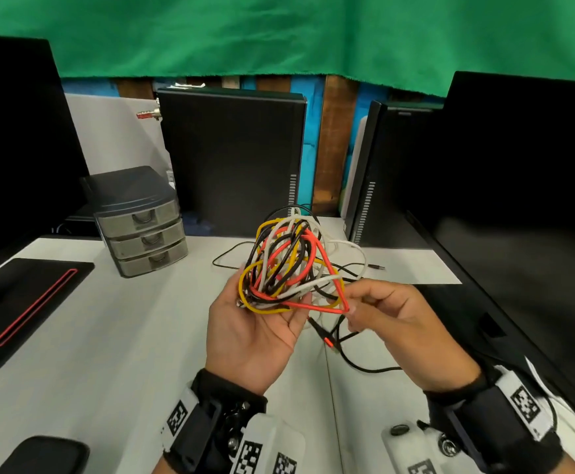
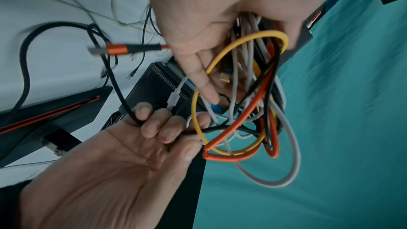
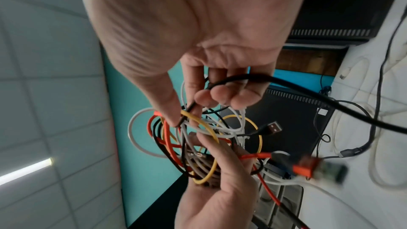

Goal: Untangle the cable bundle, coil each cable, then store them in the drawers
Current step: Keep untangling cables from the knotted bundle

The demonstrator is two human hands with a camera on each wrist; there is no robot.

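Note:
A tangle of yellow, orange, black and white cables [image 1: 286, 265] is held up above the white table [image 1: 108, 336]. My left hand [image 1: 258, 323] cups it palm up, and in the left wrist view the fingers [image 2: 198, 69] curl round the bundle [image 2: 253, 97]. My right hand [image 1: 357, 309] pinches a black cable [image 3: 308, 93] at the bundle's right edge, beside a bent orange loop [image 1: 334, 295]. An orange-collared plug [image 1: 328, 342] dangles below the hands. The grey three-drawer unit [image 1: 142, 224] stands at the back left, drawers closed.
Loose black and white cables [image 1: 347, 265] trail over the table behind the hands. Dark monitors [image 1: 15, 148] [image 1: 518, 200] flank the desk, with a black computer case [image 1: 231, 159] behind. A black pad with a red stripe [image 1: 29, 302] lies left; a dark object [image 1: 46, 456] sits near the front edge.

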